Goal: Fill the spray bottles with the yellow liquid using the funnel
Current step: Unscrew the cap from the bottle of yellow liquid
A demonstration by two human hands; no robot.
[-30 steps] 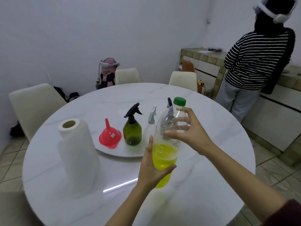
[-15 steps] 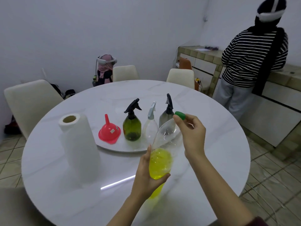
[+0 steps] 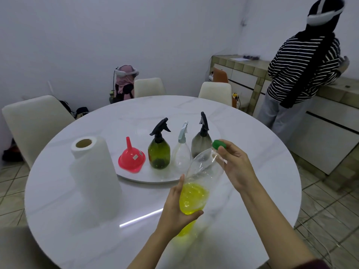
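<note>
1. Step in hand, as judged: uncapping the supply bottle (image 3: 202,183). Clear, soft, ribbed plastic, tilted with neck toward 1 o'clock, held above the near part of the table; yellow liquid (image 3: 191,200) pooled in the lower third.
2. Left hand (image 3: 178,208) wrapped round the bottle's lower body, thumb up along the near side, fingers curled beneath.
3. Right hand (image 3: 236,167) at the neck, thumb and fingertips pinching the green cap (image 3: 219,144). Cannot tell whether the cap sits on the threads or is off.
4. Next move, as judged: cap off and set down, a sprayer head unscrewed, funnel seated in that neck. Bottle to be kept neck-up until then.
5. At 11 o'clock of the bottle, on a round white tray (image 3: 147,176): red plastic funnel (image 3: 132,159), mouth down, spout up; green spray bottle (image 3: 159,150); clear spray bottle (image 3: 181,152); smoky grey spray bottle (image 3: 202,141). All three upright, trigger heads fitted, seemingly empty.
6. Paper towel roll (image 3: 95,169) standing at 9 o'clock, soft and matte.
7. Marble-patterned round table (image 3: 77,239), glossy, bearing a light reflection.
</note>
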